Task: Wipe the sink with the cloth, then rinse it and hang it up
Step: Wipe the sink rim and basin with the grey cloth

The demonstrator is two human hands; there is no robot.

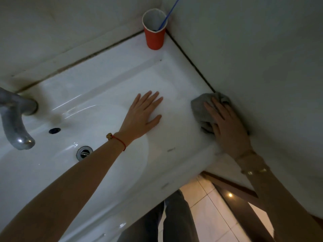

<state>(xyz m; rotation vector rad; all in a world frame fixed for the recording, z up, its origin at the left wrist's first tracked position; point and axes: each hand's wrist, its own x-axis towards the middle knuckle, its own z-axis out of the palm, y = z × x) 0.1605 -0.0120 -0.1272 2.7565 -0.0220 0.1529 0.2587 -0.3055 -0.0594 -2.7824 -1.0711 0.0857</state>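
One risk: right hand presses flat on the cloth against the wall, well right of the tap; sliding back could topple the red cup. Left hand splayed, empty, on the sink.

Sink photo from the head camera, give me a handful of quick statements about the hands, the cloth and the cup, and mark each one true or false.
1. The right hand presses the grey cloth on the sink ledge by the wall. True.
2. The left hand grips the tap. False: it lies flat and empty on the ledge.
3. The red cup lies tipped over in the basin. False: it stands upright in the back corner.
4. A blue stick leans in the cup. True.
5. The drain is uncovered. True.
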